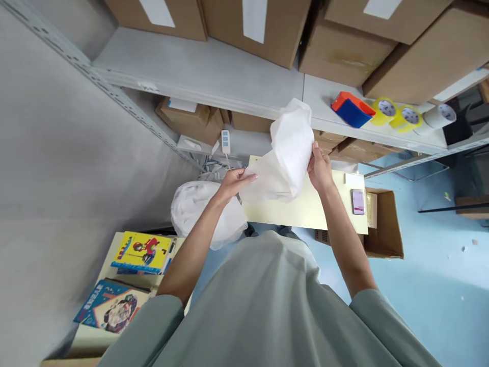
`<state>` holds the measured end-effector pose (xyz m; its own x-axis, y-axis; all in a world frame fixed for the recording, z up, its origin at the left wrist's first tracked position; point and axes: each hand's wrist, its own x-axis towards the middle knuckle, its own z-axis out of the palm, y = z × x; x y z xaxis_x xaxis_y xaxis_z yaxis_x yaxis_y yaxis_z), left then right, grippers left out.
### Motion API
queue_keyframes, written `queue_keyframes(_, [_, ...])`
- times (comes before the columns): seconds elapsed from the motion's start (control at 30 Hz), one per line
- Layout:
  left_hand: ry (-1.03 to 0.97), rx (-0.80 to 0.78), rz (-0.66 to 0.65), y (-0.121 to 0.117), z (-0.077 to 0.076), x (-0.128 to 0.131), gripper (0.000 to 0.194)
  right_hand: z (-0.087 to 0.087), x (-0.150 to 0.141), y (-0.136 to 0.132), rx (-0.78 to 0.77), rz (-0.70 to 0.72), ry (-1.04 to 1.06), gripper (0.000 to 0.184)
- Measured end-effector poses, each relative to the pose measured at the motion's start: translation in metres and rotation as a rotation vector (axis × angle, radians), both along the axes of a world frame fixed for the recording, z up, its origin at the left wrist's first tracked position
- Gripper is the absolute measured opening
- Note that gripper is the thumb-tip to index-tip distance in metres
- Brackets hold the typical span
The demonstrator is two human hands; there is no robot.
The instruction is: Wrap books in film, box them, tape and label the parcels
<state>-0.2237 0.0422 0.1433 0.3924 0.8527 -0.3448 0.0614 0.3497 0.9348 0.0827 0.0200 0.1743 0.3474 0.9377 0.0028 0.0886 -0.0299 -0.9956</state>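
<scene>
Both my hands hold up a white foam wrapping bag (288,148) above a pale yellow table (305,209). My left hand (234,182) pinches its lower left edge, fingers closed on the sheet. My right hand (319,167) grips its right side, fingers wrapped round the material. The bag stands bunched and upright between the hands. Whether anything is inside it is hidden.
A white bundle of wrapping (198,211) lies left of the table. Picture books (143,251) (110,306) lie on a lower surface at left. A phone (358,201) rests on the table, an open carton (384,224) beside it. Shelf holds tape rolls (385,109), cartons.
</scene>
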Motion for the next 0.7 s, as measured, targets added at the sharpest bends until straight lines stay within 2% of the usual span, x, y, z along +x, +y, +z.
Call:
queue_keyframes(0.1, [0.044,-0.027,0.014,-0.001,0.003,0.026,0.073,-0.028,0.038,-0.029,-0.125,-0.081,0.129,0.067])
queue_keyframes(0.23, [0.099,0.009,-0.063,-0.002,0.006,0.069,0.063,-0.064,0.079,-0.067,-0.292,-0.142,0.229,0.063])
queue_keyframes(0.3, [0.141,0.066,-0.111,-0.004,0.006,0.093,0.056,-0.076,0.098,-0.082,-0.326,-0.178,0.296,0.068])
queue_keyframes(0.37, [0.192,0.132,-0.172,-0.007,0.005,0.119,0.048,-0.084,0.119,-0.093,-0.34,-0.172,0.378,0.082])
queue_keyframes(0.43, [0.257,0.184,-0.248,-0.013,0.004,0.144,0.039,-0.091,0.139,-0.102,-0.36,-0.117,0.444,0.094])
queue_keyframes(0.53, [0.354,0.221,-0.36,-0.025,0.005,0.181,0.031,-0.108,0.162,-0.108,-0.444,-0.041,0.449,0.097])
queue_keyframes(0.63, [0.375,0.22,-0.496,-0.042,0.014,0.215,0.022,-0.136,0.172,-0.107,-0.608,-0.015,0.382,0.104])
queue_keyframes(0.7, [0.36,0.191,-0.567,-0.053,0.022,0.234,0.021,-0.158,0.171,-0.105,-0.656,0.026,0.354,0.103])
